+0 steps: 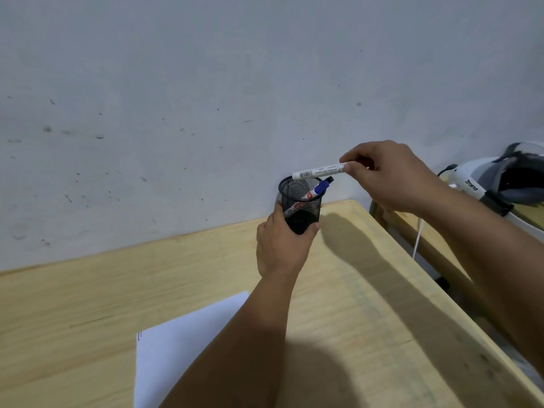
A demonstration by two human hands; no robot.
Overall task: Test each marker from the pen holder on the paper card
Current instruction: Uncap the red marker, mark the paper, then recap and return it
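White marker [319,171]: held nearly level in the air just above the rim of the pen holder [300,201], free end over the opening. Right hand [391,178] pinches its right end between thumb and fingertips. Barrel has a barcode and small print, too small to read.

Pen holder: black mesh cup, standing at the far edge of the wooden table [368,290] by the wall [206,83]. Left hand [282,245] wraps around its lower half, fingers curled on the mesh, thumb on the right side.

Inside the cup: blue-capped marker [319,188] leaning right, cap over the rim, with red on the barrel below the cap; label not readable.

Paper card [176,343]: white sheet flat on the table, near side, left of the left forearm, which covers part of it. Faint marks at its left edge.

Right of the table, across a gap: second wooden surface [426,231] carrying a white and grey headset [500,181] with dark lettering, not legible. White cord [417,240] hangs below it.

Wall is grey, scuffed and spotted.
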